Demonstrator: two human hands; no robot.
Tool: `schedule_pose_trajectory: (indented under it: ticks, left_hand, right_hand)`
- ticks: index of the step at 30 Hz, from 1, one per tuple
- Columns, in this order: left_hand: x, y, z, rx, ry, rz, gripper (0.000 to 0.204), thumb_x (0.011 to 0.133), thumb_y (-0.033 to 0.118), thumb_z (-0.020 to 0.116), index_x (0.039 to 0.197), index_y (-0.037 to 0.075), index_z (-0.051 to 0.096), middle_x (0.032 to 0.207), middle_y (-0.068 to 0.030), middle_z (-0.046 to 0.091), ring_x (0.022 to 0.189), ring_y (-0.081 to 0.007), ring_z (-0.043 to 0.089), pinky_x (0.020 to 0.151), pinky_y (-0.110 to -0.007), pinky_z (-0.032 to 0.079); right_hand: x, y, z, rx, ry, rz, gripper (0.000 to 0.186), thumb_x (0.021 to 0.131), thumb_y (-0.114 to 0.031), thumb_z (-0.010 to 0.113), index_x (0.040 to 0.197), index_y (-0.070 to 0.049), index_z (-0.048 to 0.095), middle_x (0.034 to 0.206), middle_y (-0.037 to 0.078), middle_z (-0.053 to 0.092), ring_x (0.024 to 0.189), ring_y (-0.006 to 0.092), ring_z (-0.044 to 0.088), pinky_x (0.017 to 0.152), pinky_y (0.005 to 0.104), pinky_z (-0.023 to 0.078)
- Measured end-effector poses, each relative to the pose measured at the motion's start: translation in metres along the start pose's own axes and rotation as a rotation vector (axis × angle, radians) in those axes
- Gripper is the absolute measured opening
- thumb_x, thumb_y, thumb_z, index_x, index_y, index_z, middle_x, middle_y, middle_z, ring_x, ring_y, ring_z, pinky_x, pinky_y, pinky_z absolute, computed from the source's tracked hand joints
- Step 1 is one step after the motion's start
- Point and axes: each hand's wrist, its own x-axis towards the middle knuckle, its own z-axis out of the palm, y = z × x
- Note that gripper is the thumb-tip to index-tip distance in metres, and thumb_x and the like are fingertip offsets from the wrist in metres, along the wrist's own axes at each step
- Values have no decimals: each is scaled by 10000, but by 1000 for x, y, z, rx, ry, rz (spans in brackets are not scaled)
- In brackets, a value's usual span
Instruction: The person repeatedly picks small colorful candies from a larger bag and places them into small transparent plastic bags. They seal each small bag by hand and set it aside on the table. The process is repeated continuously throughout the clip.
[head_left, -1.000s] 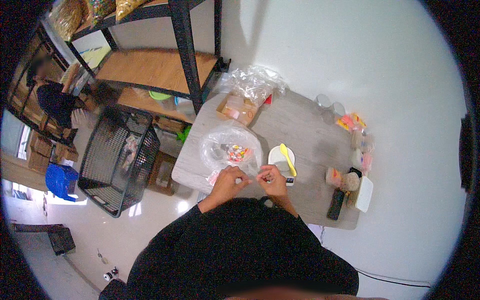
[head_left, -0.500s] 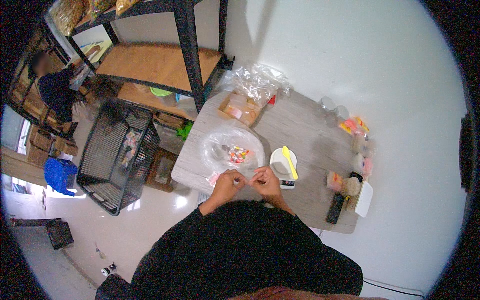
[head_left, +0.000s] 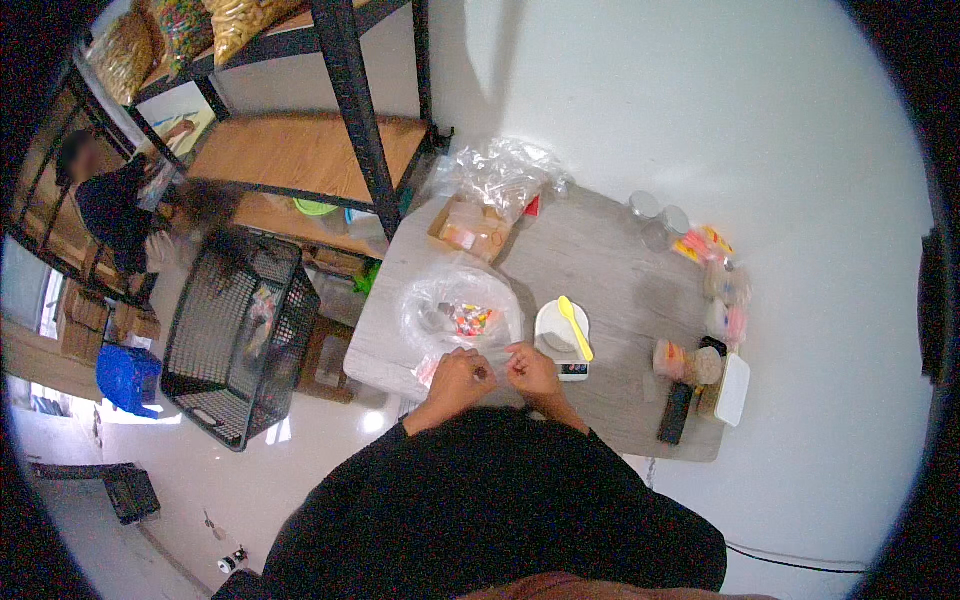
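My left hand [head_left: 462,384] is closed, fingers curled, at the near edge of the grey table. Beside it, a short gap to the right, my right hand [head_left: 534,374] is closed too, thumb and forefinger pinched together. Whatever thin thing they may hold is too faint to make out. Just beyond them lies a large clear plastic bag [head_left: 418,305] with small colourful wrapped sweets [head_left: 468,320] in it. To the right of the bag, a white round dish [head_left: 550,322] rests on a small kitchen scale [head_left: 574,371], with a yellow spoon [head_left: 574,327] lying across it.
A cardboard box [head_left: 484,240] and crumpled clear plastic [head_left: 510,172] occupy the table's far left. Jars [head_left: 655,222] and small packets line the wall side, near a black oblong object [head_left: 674,413]. A black crate [head_left: 240,340] and shelving [head_left: 310,155] stand left; a person [head_left: 115,210] sits beyond.
My hands have drawn slightly apart, and the fingers of both are more curled. The whole view has shifted a little. The dish, spoon and bag keep their places on the table.
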Motion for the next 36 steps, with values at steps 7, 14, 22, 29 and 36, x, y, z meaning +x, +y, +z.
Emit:
schedule_pose_trajectory:
  ticks: [7,14,22,29,36]
  left_hand:
    - [8,4,-3,5,112,217,456,676,218,751,1083,90,589,964,-100,621,963,-322,567,893,-424,411]
    - [4,9,-3,-40,-66,235,641,685,190,767,1248,74,483,1036,-125,613,1008,-338,564,948,-438,374]
    - [4,-41,7,-173,-35,62,181,728,83,713,884,32,637,932,-125,620,926,-297,576,847,-396,432]
    - [26,-133,-27,52,558,-125,133,754,198,758,814,90,708,1274,-143,494,1128,-330,480,999,-407,343]
    - [74,-177,-13,-784,171,-390,157,784,193,750,807,46,701,899,-60,659,849,-147,583,758,-288,479]
  right_hand:
    - [-3,-1,-10,69,95,34,353,764,-3,636,1107,-16,555,777,12,597,684,75,580,638,237,479]
    - [-4,-4,-7,291,44,103,388,777,13,642,1146,-16,527,811,16,597,753,81,592,677,235,479]
    - [2,-10,-9,197,126,72,370,794,-49,696,1121,-6,529,834,20,595,804,92,587,739,251,477]
    - [51,33,-3,-220,355,-29,640,738,-174,761,1245,29,427,1181,196,474,1074,336,501,936,414,421]
    - [110,79,34,-332,296,97,678,695,-158,729,1270,26,422,1179,235,527,1101,402,510,935,434,421]
